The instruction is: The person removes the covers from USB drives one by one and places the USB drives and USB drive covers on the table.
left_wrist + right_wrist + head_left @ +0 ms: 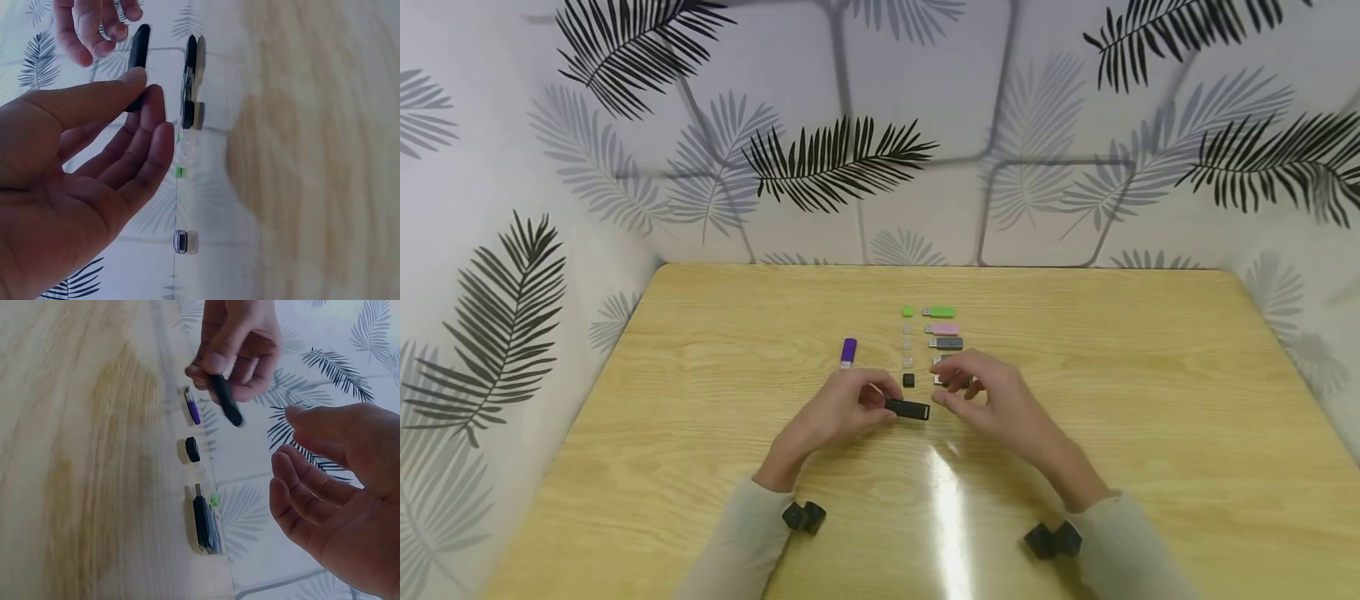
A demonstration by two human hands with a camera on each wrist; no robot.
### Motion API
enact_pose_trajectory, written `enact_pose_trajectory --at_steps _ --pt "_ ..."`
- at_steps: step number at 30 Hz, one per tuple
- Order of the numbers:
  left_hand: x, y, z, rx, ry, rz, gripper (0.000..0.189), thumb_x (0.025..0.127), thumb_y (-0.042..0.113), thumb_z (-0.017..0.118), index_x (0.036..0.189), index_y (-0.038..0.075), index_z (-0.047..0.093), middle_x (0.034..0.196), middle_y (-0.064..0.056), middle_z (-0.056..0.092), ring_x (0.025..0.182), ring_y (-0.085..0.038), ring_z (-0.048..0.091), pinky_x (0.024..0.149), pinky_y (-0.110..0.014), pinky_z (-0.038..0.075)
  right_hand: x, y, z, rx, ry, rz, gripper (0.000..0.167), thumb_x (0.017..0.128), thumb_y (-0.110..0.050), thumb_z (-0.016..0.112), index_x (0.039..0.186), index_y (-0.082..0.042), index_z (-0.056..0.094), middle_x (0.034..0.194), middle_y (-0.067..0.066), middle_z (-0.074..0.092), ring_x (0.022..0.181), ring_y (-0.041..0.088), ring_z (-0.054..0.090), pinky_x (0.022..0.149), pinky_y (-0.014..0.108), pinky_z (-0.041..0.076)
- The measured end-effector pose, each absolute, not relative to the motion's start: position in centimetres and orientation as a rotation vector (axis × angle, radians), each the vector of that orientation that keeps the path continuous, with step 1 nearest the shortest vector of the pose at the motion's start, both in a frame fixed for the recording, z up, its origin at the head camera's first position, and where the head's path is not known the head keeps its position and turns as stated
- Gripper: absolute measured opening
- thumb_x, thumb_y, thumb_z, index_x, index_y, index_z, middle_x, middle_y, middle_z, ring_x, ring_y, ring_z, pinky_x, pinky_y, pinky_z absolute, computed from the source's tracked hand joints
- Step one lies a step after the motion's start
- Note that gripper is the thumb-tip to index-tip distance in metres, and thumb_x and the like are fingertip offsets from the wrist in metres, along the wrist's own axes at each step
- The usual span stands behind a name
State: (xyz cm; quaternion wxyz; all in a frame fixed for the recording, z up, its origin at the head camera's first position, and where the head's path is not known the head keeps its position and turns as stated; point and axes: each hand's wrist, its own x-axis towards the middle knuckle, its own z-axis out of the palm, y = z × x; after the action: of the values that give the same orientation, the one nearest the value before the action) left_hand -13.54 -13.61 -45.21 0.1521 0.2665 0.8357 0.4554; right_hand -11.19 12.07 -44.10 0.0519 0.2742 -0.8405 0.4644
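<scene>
My left hand [838, 408] pinches a black USB stick [913, 410] between thumb and fingertips, held above the table; its far end points toward the right hand. My right hand [998, 402] hovers close to that end with fingers loosely bent and a gap between thumb and fingers, as the right wrist view shows, holding nothing. Just beyond the held stick lies a small black cap [908, 380]. Behind the right fingers, an uncapped black USB stick [201, 522] lies on the table, partly hidden in the head view.
Several uncapped USB sticks form a column, among them a green one [939, 312], a pink one [943, 330] and a grey one [947, 343]. Left of them runs a line of caps, with a green cap [907, 312] and clear ones. A purple USB stick [848, 350] lies apart to the left.
</scene>
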Motion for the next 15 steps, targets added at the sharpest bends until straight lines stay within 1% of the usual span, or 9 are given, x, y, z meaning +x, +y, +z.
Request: enact_pose_trajectory --at_steps 4,6,8,11,15 --pt "-13.4 -13.2 -45.1 0.762 2.355 1.484 0.017 0.089 -0.003 0.078 0.104 0.005 0.074 0.105 -0.007 0.072 0.088 -0.016 0.072 0.081 -0.029 0.06 -11.1 11.7 -44.2 0.895 -2.514 1.38 0.029 0.089 -0.004 0.08 0.116 -0.009 0.072 0.107 0.001 0.071 0.089 0.023 0.069 0.071 0.035 0.06" --pt "-13.3 -13.0 -44.9 0.753 2.354 1.539 0.017 0.09 -0.001 0.078 0.105 0.004 0.074 0.105 -0.007 0.072 0.088 -0.016 0.072 0.08 -0.029 0.06 -11.0 11.5 -44.2 0.904 -2.499 1.36 0.03 0.088 -0.004 0.082 0.115 -0.008 0.072 0.108 0.002 0.07 0.09 0.027 0.069 0.072 0.037 0.06" --pt "-13.2 -12.9 -44.8 0.739 2.353 1.579 0.018 0.09 0.0 0.078 0.107 0.005 0.075 0.104 -0.007 0.073 0.088 -0.015 0.073 0.079 -0.029 0.06 -10.9 11.3 -44.2 0.909 -2.492 1.333 0.03 0.086 -0.003 0.084 0.113 -0.008 0.072 0.108 0.002 0.069 0.09 0.028 0.068 0.072 0.037 0.06" --pt "-13.1 -12.8 -44.6 0.729 2.347 1.618 0.019 0.09 0.002 0.079 0.108 0.005 0.075 0.105 -0.007 0.074 0.087 -0.015 0.073 0.078 -0.029 0.06 -10.7 11.0 -44.1 0.92 -2.484 1.297 0.029 0.084 -0.003 0.085 0.11 -0.009 0.073 0.107 0.002 0.067 0.09 0.024 0.066 0.072 0.035 0.059" --pt "-13.0 -12.7 -44.4 0.724 2.328 1.646 0.019 0.09 0.002 0.079 0.109 0.004 0.075 0.105 -0.008 0.074 0.087 -0.015 0.073 0.077 -0.028 0.06 -10.6 10.6 -44.3 0.948 -2.462 1.265 0.026 0.085 -0.001 0.083 0.108 -0.009 0.073 0.106 0.001 0.065 0.089 0.016 0.064 0.07 0.037 0.059"
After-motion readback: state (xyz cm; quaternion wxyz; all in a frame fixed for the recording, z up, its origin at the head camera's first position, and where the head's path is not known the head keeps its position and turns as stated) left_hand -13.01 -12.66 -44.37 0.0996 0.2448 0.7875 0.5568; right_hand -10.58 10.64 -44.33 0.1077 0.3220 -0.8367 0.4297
